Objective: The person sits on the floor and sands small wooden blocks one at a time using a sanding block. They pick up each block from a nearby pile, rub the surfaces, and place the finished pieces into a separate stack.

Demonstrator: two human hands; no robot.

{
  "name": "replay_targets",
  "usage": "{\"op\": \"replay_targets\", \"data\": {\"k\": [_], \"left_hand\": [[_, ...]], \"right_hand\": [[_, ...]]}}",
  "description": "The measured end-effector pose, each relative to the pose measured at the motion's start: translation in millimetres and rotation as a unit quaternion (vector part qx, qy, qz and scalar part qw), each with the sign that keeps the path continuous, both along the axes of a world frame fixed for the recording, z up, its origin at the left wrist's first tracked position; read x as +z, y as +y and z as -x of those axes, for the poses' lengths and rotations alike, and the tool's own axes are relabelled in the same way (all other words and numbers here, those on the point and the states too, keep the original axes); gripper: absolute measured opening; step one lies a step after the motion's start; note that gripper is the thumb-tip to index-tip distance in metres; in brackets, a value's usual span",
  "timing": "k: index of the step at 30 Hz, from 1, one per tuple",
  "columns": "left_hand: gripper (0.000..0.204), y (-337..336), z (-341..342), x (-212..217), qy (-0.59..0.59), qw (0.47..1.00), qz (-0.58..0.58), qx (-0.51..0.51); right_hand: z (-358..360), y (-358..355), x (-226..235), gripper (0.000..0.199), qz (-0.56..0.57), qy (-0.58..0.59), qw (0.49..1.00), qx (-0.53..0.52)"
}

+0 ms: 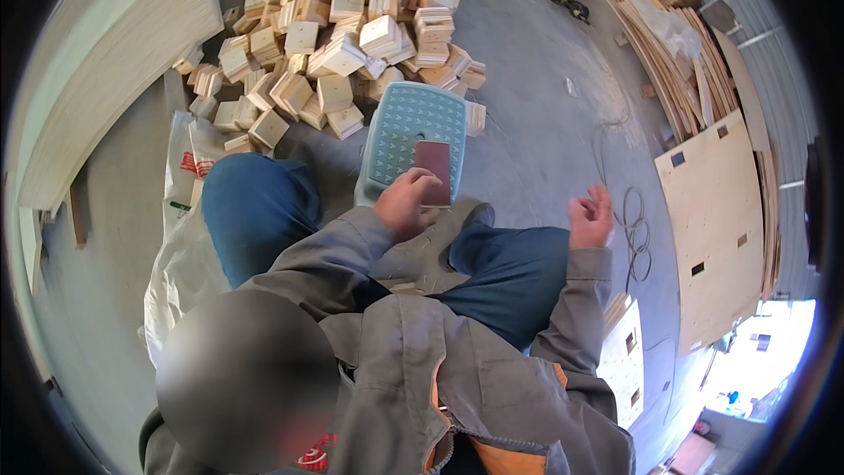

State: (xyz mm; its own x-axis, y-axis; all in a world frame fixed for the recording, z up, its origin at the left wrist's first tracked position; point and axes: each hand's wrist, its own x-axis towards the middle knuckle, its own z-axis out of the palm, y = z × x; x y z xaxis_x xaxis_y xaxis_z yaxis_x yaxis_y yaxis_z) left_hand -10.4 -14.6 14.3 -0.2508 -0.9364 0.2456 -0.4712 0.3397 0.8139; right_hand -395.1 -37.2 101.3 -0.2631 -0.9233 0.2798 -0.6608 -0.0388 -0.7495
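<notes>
My left hand (407, 203) is closed on the near left edge of a flat, reddish-brown rectangular piece (432, 167). That piece lies over the right side of a teal plastic step stool (396, 136) with a raised pattern on its top; whether it rests fully on the stool I cannot tell. Out to the right, beyond my knee, my right hand (592, 217) is raised with its fingers loosely bent and apart, and I see nothing in it.
A big heap of wooden blocks (347, 4) spreads behind the stool. White plastic sacking (171, 255) lies by my left knee. Plywood panels (712, 229) lean at the right, near a coiled cable (635, 224). A pale stack of boards (132, 62) stands at far left.
</notes>
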Motion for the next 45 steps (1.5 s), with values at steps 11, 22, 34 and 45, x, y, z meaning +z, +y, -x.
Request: {"op": "replay_targets", "data": {"k": [11,22,34,45], "left_hand": [[0.049,-5.2,-16.5,6.3,0.047,0.996,-0.021,0.071],[0.058,-31.5,-49.8,-27.6,0.170,0.926,-0.100,0.323],[0.081,-138.9,-120.0,-131.2,-0.001,0.868,-0.156,0.471],[0.104,-236.0,-175.1,-167.4,-0.161,0.885,-0.191,0.394]], "right_hand": [[-171.3,-28.5,-73.6,0.102,-0.128,0.091,0.968,0.197],[-233.1,-36.3,-83.8,0.107,-0.168,0.185,0.948,0.197],[-234.9,-37.5,-91.0,0.095,-0.258,0.208,0.924,0.193],[-223.6,-43.2,-63.2,0.088,-0.286,0.115,0.928,0.209]]}}
